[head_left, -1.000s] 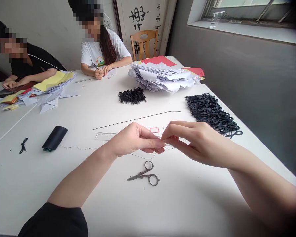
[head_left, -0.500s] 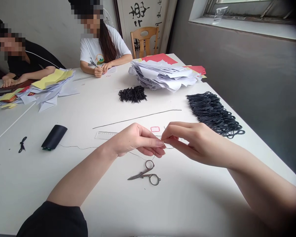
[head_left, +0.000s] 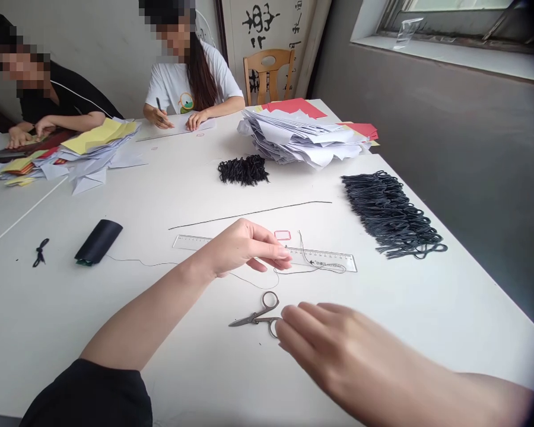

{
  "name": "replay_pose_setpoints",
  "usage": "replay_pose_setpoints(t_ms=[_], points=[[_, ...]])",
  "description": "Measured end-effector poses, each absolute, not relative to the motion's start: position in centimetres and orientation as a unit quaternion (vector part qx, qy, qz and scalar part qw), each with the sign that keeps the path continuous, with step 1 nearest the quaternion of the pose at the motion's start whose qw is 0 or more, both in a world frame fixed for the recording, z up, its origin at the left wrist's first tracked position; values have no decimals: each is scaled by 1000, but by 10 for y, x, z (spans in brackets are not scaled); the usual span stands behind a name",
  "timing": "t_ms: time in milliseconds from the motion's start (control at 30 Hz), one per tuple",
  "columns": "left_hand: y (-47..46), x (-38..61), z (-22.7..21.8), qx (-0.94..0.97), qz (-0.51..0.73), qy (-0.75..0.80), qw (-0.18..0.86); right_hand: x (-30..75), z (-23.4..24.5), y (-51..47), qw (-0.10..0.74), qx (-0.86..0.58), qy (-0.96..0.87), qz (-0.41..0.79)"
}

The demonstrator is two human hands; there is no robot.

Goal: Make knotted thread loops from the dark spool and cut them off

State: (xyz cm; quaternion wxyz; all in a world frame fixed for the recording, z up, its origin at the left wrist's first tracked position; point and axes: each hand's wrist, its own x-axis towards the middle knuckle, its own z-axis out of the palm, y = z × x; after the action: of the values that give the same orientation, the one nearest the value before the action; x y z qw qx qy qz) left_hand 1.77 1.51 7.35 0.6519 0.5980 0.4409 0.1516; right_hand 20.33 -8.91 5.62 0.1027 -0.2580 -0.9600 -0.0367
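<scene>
My left hand (head_left: 253, 248) hovers above the clear ruler (head_left: 342, 259), thumb and forefinger pinched on a thin dark thread (head_left: 267, 287). Left of it lies a black spool (head_left: 98, 242), from which the thread trails over the table. Small metal scissors (head_left: 249, 319) rest with handles apart below the left hand. Over their lower ring, partly covering it, is my right hand (head_left: 324, 344), blurred, with bent fingers; whether it touches the scissors I cannot tell. A loose thread end (head_left: 301, 240) curls over the ruler.
A straight dark cord (head_left: 249, 213) lies beyond the ruler. Bundles of looped black cords (head_left: 387, 213) lie at right, and a smaller black bundle (head_left: 243, 170) farther back. Piled papers (head_left: 300, 139) stand behind. Two people sit across the table; one holds a pen (head_left: 159, 105).
My right hand has left my left fingertips and moved down toward me, to the scissors. My left hand keeps its pinch. The ruler's right end has come into view.
</scene>
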Motion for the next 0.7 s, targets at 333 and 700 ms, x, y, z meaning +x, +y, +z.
replay_pose_setpoints(t_ms=[333, 700], points=[[8, 8, 13, 472, 227, 466, 713, 189, -18, -107, 66, -261, -950, -160], [1, 9, -11, 464, 255, 454, 717, 190, -20, -93, 97, -199, -965, -140]])
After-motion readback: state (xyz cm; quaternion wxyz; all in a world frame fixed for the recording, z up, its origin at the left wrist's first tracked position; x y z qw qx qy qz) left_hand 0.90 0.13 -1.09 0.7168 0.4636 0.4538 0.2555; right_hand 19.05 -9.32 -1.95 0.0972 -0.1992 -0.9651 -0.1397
